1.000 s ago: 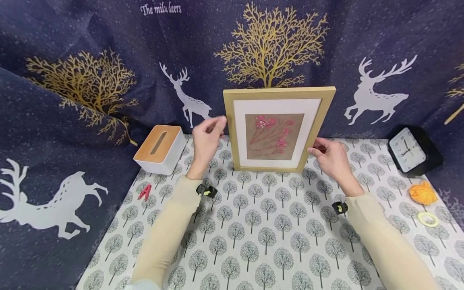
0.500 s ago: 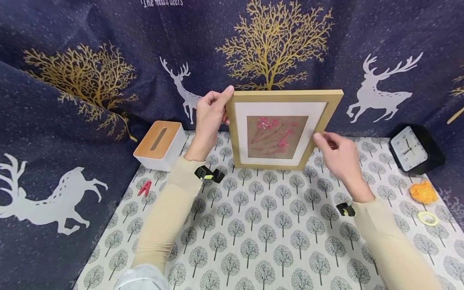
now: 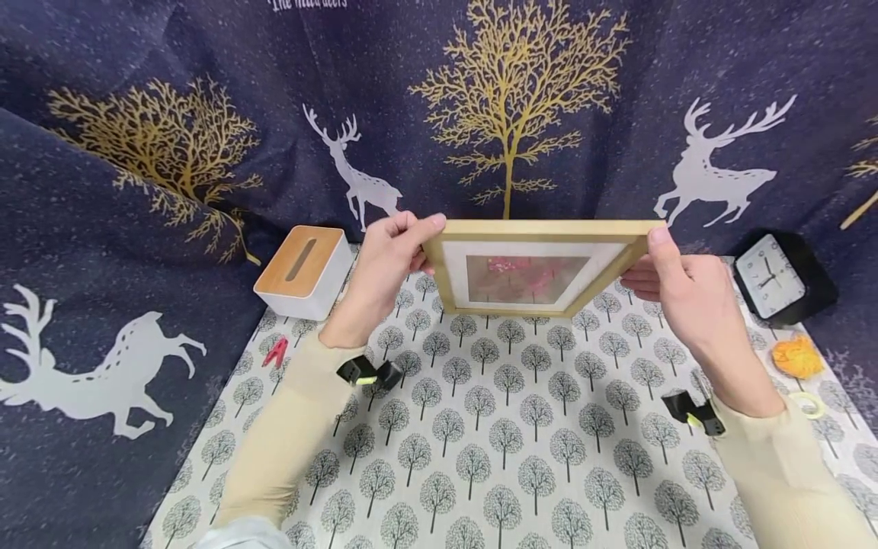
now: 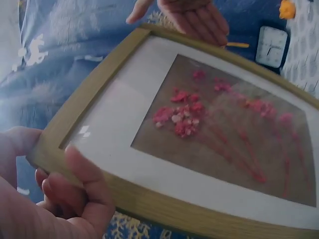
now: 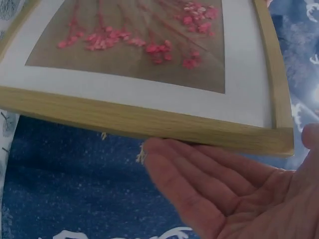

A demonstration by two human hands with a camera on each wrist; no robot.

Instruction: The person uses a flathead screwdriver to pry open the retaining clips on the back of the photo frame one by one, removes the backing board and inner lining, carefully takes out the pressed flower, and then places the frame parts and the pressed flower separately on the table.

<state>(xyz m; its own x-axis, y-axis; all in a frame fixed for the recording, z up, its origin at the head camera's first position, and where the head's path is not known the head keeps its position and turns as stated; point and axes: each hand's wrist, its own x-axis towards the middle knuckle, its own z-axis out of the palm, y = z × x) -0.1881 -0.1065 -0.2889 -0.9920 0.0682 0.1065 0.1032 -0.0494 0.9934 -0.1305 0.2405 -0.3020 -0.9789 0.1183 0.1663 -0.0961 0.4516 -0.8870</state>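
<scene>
A picture frame [image 3: 527, 278] with a light wooden border, white mat and pink blossom picture stands on its lower edge, its top tilted toward me. My left hand [image 3: 382, 271] grips the upper left corner, thumb near the front and fingers behind. At the upper right corner is my right hand [image 3: 703, 309]. Seen from the right wrist, the right hand [image 5: 229, 191] has its fingers stretched out along the wooden side, with the thumb apart. The picture's pink flowers [image 4: 182, 114] show close up in the left wrist view.
A tissue box [image 3: 302, 271] with a wooden lid and a red clip [image 3: 276, 352] are on the left. To the right are a black clock [image 3: 778, 278], an orange bundle [image 3: 797, 357] and a pale yellow ring [image 3: 808, 405]. A dark blue cloth with deer and trees hangs behind.
The frame's top has tipped toward me, while its bottom stays near the same place. My left hand has taken the upper left corner. My right hand has risen from the right side to the upper right corner.
</scene>
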